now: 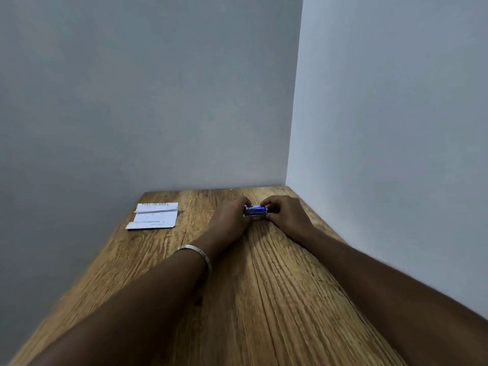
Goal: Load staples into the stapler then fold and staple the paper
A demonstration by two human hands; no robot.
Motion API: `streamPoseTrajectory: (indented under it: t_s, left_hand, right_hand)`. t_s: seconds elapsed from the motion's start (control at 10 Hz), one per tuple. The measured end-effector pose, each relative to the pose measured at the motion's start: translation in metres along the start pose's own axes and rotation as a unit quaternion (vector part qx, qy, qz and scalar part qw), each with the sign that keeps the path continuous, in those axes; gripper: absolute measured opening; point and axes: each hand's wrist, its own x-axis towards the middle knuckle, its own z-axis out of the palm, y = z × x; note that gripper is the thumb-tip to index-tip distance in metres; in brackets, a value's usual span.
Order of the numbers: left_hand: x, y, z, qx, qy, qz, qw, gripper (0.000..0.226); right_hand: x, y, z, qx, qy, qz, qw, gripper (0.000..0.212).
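Forearms reach to twelve o'clock across the worktop (264,299), left hand (232,217) and right hand (286,215) both pinching a small blue stapler (254,210); judging by that fingertip hold, staples could spill, with the paper (154,216) waiting at ten o'clock.

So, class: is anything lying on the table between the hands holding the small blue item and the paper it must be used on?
Nothing visible does. Both the left hand and the right hand grip the blue item, and only bare wooden table lies between it and the paper to the left.
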Motion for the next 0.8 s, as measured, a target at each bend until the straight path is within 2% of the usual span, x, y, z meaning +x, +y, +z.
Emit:
streamPoseTrajectory:
  t_s: [0.5, 0.8]
  left_hand:
    - [0.031, -0.014, 0.024, 0.025, 0.019, -0.011, 0.999, 0.029]
    - [0.025, -0.006, 0.019, 0.027, 0.018, 0.004, 0.999, 0.035]
  right_hand:
    - [0.038, 0.029, 0.015, -0.016, -0.001, -0.015, 1.000, 0.033]
    - [0.031, 0.024, 0.015, -0.018, 0.007, -0.006, 1.000, 0.057]
